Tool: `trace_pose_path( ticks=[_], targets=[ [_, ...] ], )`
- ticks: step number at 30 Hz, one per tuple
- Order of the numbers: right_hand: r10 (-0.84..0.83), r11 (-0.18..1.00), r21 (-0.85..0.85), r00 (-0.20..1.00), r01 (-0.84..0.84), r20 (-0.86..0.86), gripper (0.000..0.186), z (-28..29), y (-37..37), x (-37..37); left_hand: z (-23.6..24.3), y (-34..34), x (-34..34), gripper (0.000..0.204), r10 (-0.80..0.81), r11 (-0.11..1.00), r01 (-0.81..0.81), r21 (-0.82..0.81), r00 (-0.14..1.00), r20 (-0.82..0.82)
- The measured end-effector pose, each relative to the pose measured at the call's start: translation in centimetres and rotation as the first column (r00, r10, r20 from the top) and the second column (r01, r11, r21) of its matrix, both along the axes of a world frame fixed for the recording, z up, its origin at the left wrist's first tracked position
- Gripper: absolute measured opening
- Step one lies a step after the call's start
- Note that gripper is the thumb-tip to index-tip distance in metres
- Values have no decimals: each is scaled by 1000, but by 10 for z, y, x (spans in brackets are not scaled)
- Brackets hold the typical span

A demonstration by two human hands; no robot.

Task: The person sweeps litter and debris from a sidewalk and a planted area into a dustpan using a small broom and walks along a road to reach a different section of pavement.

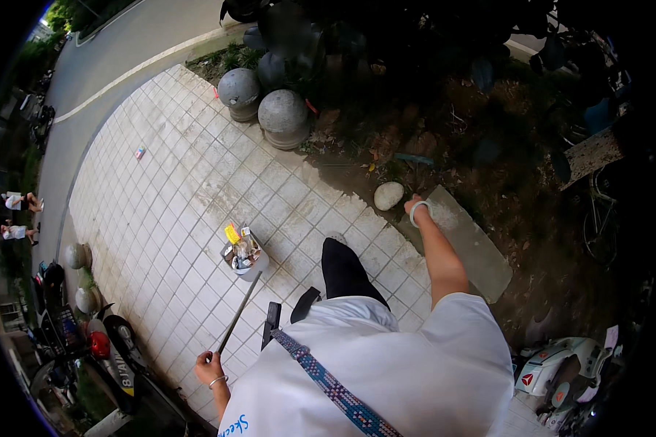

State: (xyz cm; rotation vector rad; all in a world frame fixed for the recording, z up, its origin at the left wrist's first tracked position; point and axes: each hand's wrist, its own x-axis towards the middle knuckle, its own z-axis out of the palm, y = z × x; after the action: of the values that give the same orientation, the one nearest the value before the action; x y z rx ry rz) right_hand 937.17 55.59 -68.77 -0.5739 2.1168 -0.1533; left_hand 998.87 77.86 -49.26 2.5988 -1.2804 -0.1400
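My left hand (210,368), low on the left with a bracelet at the wrist, is closed around a thin dark stick (239,315). The stick's far end reaches the side of a white bucket (248,272) filled with mixed litter, a yellow packet (232,233) on top. My right arm stretches out to the right, a pale bangle on its wrist. There my right hand (413,205) appears closed beside a pale round stone (388,196); what its fingers hold, if anything, is not clear. Just beyond that hand, a teal bar-shaped object (414,158) lies over the soil.
Two stone balls, one of them grey (283,118), edge the planted bed. A stone slab (468,244) lies beside my right forearm. A small coloured packet (140,153) is on the tiles (168,211). Parked scooters (109,349) stand left; another scooter (561,371) is at right.
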Motion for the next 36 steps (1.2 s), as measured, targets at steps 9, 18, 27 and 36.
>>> trace_pose_path(
  ticks=[9, 18, 27, 36],
  targets=[
    [-119, 991, 22, 778, 134, 617, 56, 103, 12, 98, 29, -66, -25, 19, 193, 980, -190, 53, 980, -50],
    [-341, 907, -79, 833, 413, 436, 46, 118, -5, 46, 19, -82, -11, 17, 217, 976, -217, -24, 976, -28],
    [-124, 992, -30, 992, 123, -31, 49, -21, -27, 27, 14, -104, 32, 19, 134, 990, -132, 41, 990, -47],
    [-395, 911, -1, 875, 412, 281, 54, 118, 22, 71, 9, -109, 47, 19, 148, 987, -144, 72, 988, -46]
  ],
)
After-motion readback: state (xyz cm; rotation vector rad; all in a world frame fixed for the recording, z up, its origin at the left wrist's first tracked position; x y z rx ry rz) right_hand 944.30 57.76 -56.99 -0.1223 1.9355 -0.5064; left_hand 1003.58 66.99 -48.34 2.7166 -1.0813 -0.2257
